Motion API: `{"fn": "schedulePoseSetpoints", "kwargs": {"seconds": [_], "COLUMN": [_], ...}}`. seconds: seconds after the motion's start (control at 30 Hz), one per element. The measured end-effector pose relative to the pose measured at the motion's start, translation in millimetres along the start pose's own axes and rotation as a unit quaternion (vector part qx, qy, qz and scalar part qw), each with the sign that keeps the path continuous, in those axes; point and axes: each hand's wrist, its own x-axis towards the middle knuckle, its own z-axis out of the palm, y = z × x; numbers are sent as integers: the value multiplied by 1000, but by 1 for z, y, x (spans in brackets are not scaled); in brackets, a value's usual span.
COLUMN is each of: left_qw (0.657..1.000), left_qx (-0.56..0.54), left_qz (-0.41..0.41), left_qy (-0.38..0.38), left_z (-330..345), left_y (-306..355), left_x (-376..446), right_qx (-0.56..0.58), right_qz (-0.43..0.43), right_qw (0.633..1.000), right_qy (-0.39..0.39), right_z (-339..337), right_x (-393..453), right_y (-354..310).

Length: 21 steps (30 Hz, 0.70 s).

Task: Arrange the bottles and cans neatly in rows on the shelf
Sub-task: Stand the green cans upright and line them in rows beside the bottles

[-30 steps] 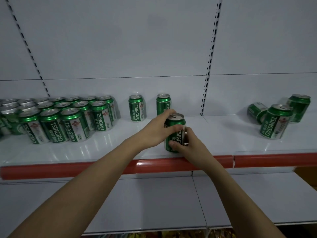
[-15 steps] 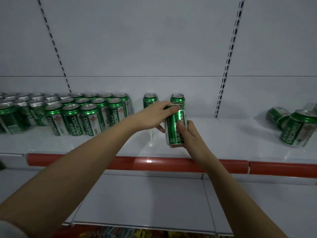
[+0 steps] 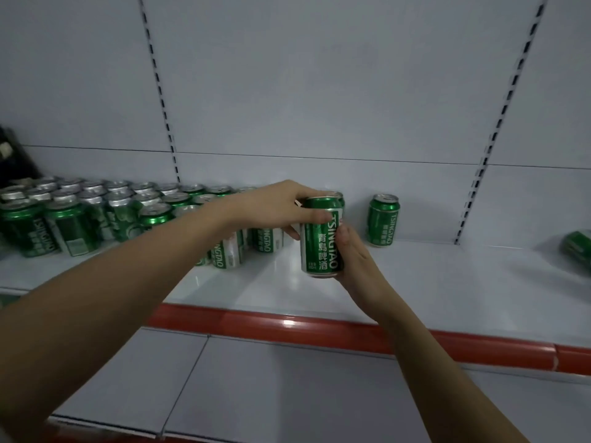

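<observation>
Both hands hold one green can [image 3: 321,238] upright above the white shelf [image 3: 431,276], near its middle. The left hand [image 3: 275,207] reaches in from the left and curls over the can's top rim, thumb across the upper label. The right hand [image 3: 358,263] comes up from below right, its grip closed round the can's lower right side, fingers hidden behind it. Whether the can's base touches the shelf cannot be told.

The shelf is glossy white metal with a red strip [image 3: 319,334] along its front edge (a bright glint shows on it). On its left stands a block of cans [image 3: 80,215] in close rows, partly hidden by the left forearm. Just behind the held can another can's top [image 3: 339,196] peeks out. A lone can [image 3: 383,220] stands upright by the back wall, right of the hands and apart from them. At the far right edge a tipped can [image 3: 579,247] lies on its side.

The back wall [image 3: 319,91] is plain pale panelling with slotted uprights [image 3: 160,91]. A lower shelf [image 3: 271,394], also white, runs beneath. A dark object [image 3: 16,155] sits at the left edge, too dim to identify.
</observation>
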Motion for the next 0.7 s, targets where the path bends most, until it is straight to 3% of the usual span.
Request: {"fn": "schedulePoseSetpoints", "kwargs": {"seconds": [0.17,0.27,0.5,0.7], "left_qw": [992,973,958,945], "left_qx": [129,227,285,320], "left_qz": [7,18,33,63], "left_qy": [9,24,12,17], "left_z": [-39,-51,-66,-62], "left_y": [-26,-43,-82,-108], "left_x": [-10,-13,-16,-9], "right_qx": [1,-65,-181,-210], "right_qz": [8,13,0,5], "right_qw": [1000,998,982,973], "right_qy": [15,11,56,90], "right_z": [36,48,76,87], "right_x": [28,41,61,66], "right_y": [12,19,37,56]}}
